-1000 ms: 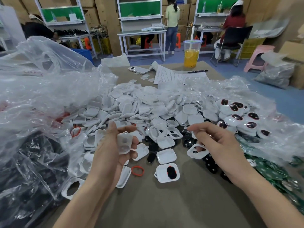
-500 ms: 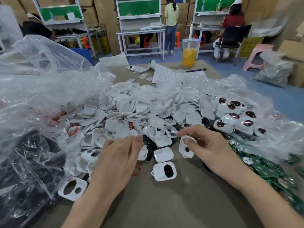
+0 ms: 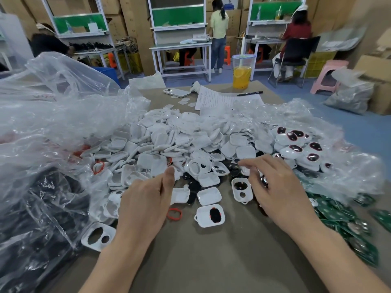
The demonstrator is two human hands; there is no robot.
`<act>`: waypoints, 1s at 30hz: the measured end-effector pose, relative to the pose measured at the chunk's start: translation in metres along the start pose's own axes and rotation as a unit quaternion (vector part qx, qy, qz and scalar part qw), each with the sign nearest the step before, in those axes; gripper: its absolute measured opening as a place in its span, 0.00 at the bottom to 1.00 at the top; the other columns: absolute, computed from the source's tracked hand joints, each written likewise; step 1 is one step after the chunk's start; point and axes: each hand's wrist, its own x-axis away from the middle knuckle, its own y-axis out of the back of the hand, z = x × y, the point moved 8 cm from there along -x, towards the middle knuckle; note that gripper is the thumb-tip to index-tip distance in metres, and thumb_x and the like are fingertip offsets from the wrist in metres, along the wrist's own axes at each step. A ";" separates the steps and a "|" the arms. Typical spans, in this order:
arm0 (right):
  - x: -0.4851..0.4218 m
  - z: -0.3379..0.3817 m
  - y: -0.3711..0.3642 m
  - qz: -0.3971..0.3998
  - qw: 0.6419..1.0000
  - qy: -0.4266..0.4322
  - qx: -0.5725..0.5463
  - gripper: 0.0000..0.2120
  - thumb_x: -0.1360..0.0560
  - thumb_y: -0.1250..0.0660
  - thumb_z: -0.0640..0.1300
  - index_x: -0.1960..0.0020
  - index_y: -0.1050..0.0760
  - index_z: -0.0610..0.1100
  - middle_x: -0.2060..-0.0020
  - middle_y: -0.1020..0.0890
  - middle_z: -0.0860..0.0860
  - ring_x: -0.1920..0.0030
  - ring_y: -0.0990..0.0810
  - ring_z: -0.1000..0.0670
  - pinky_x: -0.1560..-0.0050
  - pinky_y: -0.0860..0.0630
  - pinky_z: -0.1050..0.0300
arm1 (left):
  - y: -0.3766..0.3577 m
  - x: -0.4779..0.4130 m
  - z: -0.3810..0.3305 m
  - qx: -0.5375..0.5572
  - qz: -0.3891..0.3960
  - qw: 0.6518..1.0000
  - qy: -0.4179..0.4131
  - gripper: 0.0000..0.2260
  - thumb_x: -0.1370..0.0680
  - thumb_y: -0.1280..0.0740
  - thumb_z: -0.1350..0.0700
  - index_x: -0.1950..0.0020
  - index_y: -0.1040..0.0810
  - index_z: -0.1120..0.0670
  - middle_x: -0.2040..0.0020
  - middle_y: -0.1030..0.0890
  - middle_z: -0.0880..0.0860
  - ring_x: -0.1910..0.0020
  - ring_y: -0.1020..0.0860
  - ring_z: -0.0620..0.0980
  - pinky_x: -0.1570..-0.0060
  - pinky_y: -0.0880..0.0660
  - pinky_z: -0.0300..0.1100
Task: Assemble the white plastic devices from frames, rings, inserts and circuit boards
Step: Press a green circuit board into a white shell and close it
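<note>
At a brown table (image 3: 211, 261) in a workshop lined with benches (image 3: 181, 45) and cartons (image 3: 135, 22), your left hand (image 3: 146, 199) curls beside heaped white shells (image 3: 179, 136). Your right hand (image 3: 275, 187), fingers bent, sits against a two-holed white frame (image 3: 249, 191). Neither grip can be made out.

Small factory assembly shop. White-frame workbenches (image 3: 179, 46) w/ green back panels, cardboard boxes (image 3: 131, 22) stacked high behind, workers (image 3: 219, 28) at the stations. Table (image 3: 201, 261) up front heaped w/ bulk white plastic shells (image 3: 169, 134), green circuit boards (image 3: 338, 214), big clear poly bags (image 3: 53, 115) of parts.
</note>
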 end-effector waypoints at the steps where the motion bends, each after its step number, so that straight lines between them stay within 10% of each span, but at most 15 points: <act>1: 0.003 -0.001 0.003 -0.010 1.000 -0.009 0.016 0.13 0.21 0.37 0.39 0.41 0.19 0.49 0.49 0.19 0.54 0.48 0.24 0.49 0.42 0.29 0.54 | 0.000 0.001 0.000 -0.001 -0.002 1.000 -0.003 0.25 0.16 0.46 0.44 0.71 0.47 0.51 0.79 0.43 0.46 0.76 0.39 0.53 0.71 0.42 0.45; 11: 0.050 0.007 0.011 0.019 0.989 -0.075 0.126 0.15 0.22 0.36 0.45 0.37 0.24 0.51 0.47 0.19 0.54 0.46 0.23 0.48 0.42 0.31 0.50 | -0.005 0.012 0.006 0.035 0.002 0.999 0.023 0.22 0.21 0.52 0.36 0.68 0.40 0.49 0.74 0.31 0.46 0.61 0.28 0.57 0.64 0.33 0.50; 16: 0.054 0.013 0.012 0.019 0.989 -0.060 0.137 0.14 0.23 0.34 0.42 0.38 0.22 0.50 0.47 0.20 0.53 0.46 0.23 0.48 0.42 0.29 0.50 | 0.000 0.026 -0.004 0.052 0.023 0.998 -0.025 0.16 0.19 0.47 0.40 0.55 0.27 0.48 0.67 0.22 0.44 0.59 0.25 0.46 0.45 0.32 0.45; 21: 0.052 0.015 0.013 0.012 0.991 -0.053 0.126 0.13 0.23 0.35 0.45 0.38 0.22 0.50 0.47 0.19 0.54 0.44 0.23 0.48 0.40 0.31 0.51 | 0.033 0.064 0.007 0.024 -0.050 0.997 -0.055 0.08 0.17 0.39 0.47 0.47 0.22 0.46 0.52 0.22 0.37 0.51 0.31 0.37 0.47 0.40 0.36; 30: 0.058 0.043 0.012 -0.020 0.994 0.004 0.106 0.10 0.24 0.33 0.44 0.44 0.20 0.51 0.51 0.18 0.54 0.48 0.22 0.48 0.42 0.33 0.54 | 0.028 0.074 0.016 -0.086 0.000 0.996 -0.008 0.03 0.22 0.28 0.50 0.51 0.16 0.48 0.49 0.19 0.47 0.45 0.22 0.55 0.44 0.31 0.51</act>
